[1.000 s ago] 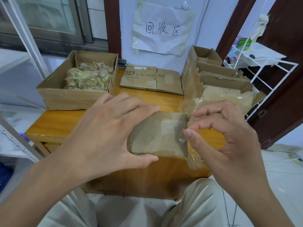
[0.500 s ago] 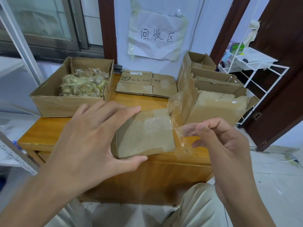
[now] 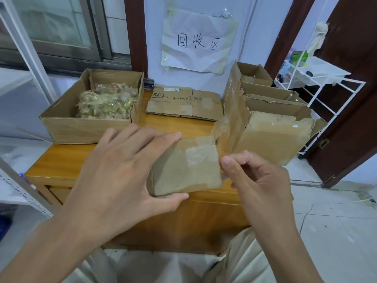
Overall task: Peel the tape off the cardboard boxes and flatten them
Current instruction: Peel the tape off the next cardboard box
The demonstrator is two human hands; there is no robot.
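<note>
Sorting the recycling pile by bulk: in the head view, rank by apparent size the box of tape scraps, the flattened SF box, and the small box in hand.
Largest to smallest as they appear:
1. box of tape scraps
2. flattened SF box
3. small box held by the left hand

The last two look close; the held box is nearer the camera, so their order is unsure.

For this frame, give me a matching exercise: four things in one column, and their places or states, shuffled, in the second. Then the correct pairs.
Things:
1. small box
2. open box
3. flattened box
4. clear tape

Places or states:
A. lies flat at the back of the table, below the paper sign
B. held by the left hand above the table's front edge
C. back left on the table, filled with crumpled tape
D. partly peeled, pinched by the right hand

Pairs: 1-B, 2-C, 3-A, 4-D
</note>
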